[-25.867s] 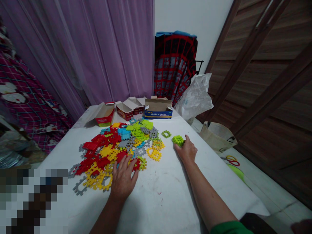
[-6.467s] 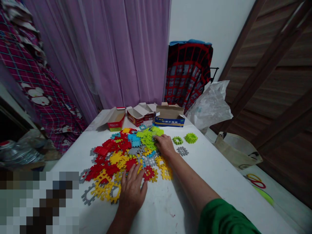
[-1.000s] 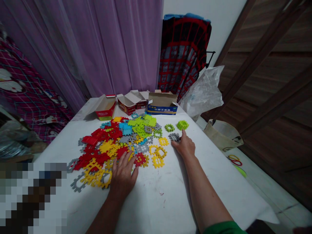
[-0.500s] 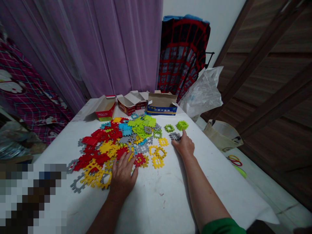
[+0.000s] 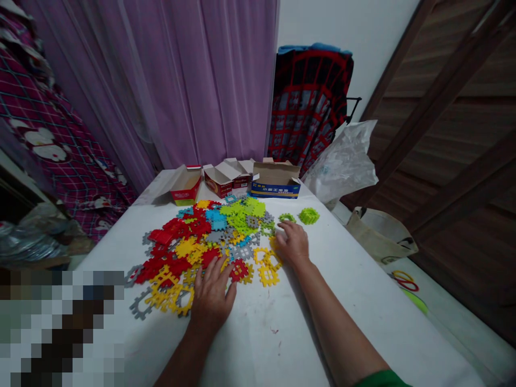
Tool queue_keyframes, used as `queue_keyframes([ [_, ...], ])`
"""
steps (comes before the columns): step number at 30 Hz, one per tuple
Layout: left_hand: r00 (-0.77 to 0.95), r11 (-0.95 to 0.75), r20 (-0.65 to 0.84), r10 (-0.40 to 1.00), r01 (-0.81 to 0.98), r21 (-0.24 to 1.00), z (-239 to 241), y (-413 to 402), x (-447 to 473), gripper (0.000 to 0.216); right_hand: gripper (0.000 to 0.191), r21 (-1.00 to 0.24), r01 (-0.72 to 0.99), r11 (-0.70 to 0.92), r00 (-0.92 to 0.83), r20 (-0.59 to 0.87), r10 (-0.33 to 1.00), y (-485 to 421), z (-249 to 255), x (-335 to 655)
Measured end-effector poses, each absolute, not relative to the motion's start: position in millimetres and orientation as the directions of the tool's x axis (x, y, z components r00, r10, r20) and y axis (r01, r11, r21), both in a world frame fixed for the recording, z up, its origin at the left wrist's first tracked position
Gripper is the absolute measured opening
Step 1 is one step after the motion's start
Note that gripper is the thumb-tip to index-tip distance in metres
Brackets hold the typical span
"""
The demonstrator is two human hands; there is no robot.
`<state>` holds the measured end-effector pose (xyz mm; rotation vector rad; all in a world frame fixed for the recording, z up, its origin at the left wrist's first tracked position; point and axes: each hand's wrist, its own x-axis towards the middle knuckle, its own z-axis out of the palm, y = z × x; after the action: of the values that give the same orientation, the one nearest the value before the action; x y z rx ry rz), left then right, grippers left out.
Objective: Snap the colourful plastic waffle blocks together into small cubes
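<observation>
Left hand lay flat with fingers spread on the near edge of the pile of plastic tiles. It touched yellow and red ones and gripped nothing. Right hand was palm-down at the pile's right edge, fingers curled over tiles; couldn't tell if it pinched one. Green ring sat just past its fingertips, with the green stack just beside that, clear of the pile. Pile sat mid table. Open boxes lined the far edge, bag right of them.

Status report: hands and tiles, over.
Left hand flat on tile pile, near edge. Right hand palm down at its right edge, near green stack. Open boxes behind.
</observation>
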<state>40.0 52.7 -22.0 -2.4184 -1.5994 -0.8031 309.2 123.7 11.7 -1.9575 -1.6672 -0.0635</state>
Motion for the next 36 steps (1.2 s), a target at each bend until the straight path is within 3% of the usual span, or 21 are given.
queue_keyframes([
  [5,0.337,-0.461,0.487,0.806,0.873,0.159,-24.6,54.8,36.2,0.039,0.049,-0.304,0.938,0.164,-0.085,0.259,0.962,161.6,27.2,274.6],
  [9,0.276,-0.424,0.503,0.819,0.882,0.205,-26.9,53.1,39.0,0.038,0.064,-0.256,0.94,0.224,-0.191,0.148,0.97,184.8,38.4,261.1],
  [12,0.275,-0.433,0.512,0.814,0.875,0.218,-28.0,52.0,40.8,0.037,0.064,-0.266,0.947,0.181,-0.158,0.105,0.982,193.5,40.1,259.1],
  [17,0.257,-0.421,0.507,0.823,0.875,0.24,-26.9,52.2,40.7,0.036,0.057,-0.324,0.932,0.16,-0.107,0.177,0.978,181.5,38.5,266.7],
  [22,0.314,-0.449,0.466,0.827,0.869,0.211,-24.5,54.3,36.9,0.038,0.034,-0.351,0.915,0.198,-0.138,0.188,0.972,137.5,32.5,290.5],
  [24,0.322,-0.449,0.457,0.829,0.871,0.199,-24.2,54.6,36.3,0.039,0.025,-0.389,0.913,0.124,-0.058,0.179,0.982,120.5,28.7,301.5],
  [27,0.315,-0.438,0.461,0.83,0.879,0.188,-24.0,54.5,36.3,0.04,0.03,-0.454,0.886,-0.089,0.185,0.171,0.968,105.4,23.6,311.4],
  [29,0.32,-0.441,0.46,0.828,0.879,0.182,-23.7,54.5,36.1,0.04,0.031,-0.453,0.881,-0.136,0.254,0.21,0.944,102.7,21.3,311.5],
  [32,0.341,-0.455,0.453,0.824,0.874,0.169,-23.1,54.1,35.8,0.04,0.036,-0.39,0.92,-0.039,0.159,0.281,0.947,105.0,19.5,305.3],
  [36,0.313,-0.426,0.468,0.826,0.891,0.155,-23.4,52.9,37.4,0.038,0.042,-0.326,0.945,-0.003,0.078,0.218,0.973,110.7,18.4,298.0],
])
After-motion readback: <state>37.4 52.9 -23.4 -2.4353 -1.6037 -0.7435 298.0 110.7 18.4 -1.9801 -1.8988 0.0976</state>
